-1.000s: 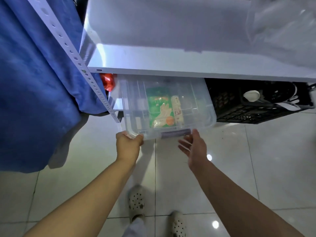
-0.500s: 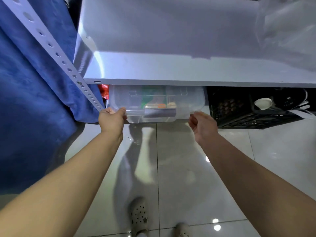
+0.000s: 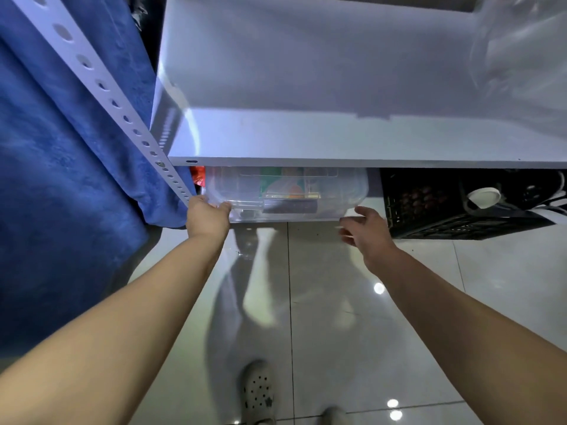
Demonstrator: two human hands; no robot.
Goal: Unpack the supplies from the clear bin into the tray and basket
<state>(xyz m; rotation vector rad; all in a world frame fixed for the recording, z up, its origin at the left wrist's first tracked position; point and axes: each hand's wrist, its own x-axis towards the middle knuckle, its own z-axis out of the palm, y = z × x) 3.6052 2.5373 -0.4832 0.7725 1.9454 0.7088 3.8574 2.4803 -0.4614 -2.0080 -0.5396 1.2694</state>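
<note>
Left hand (image 3: pixel 208 216) gripping clear bin (image 3: pixel 287 194), right hand (image 3: pixel 366 230) beside

Nothing here can be read. The green and orange packet (image 3: pixel 277 185) inside the clear bin (image 3: pixel 285 194), at twelve o'clock from the person's feet, carries printing, but through the hazy plastic it is only blurred colour with no letters to make out. A dark strip (image 3: pixel 290 207) runs along the bin's front wall like a label; any wording on it is too smeared to tell. The white shelf (image 3: pixel 337 154) above shows a small dark slot at its front edge, no mark or number. The black crate (image 3: pixel 429 210) at two o'clock bears no legible sign either.
</note>
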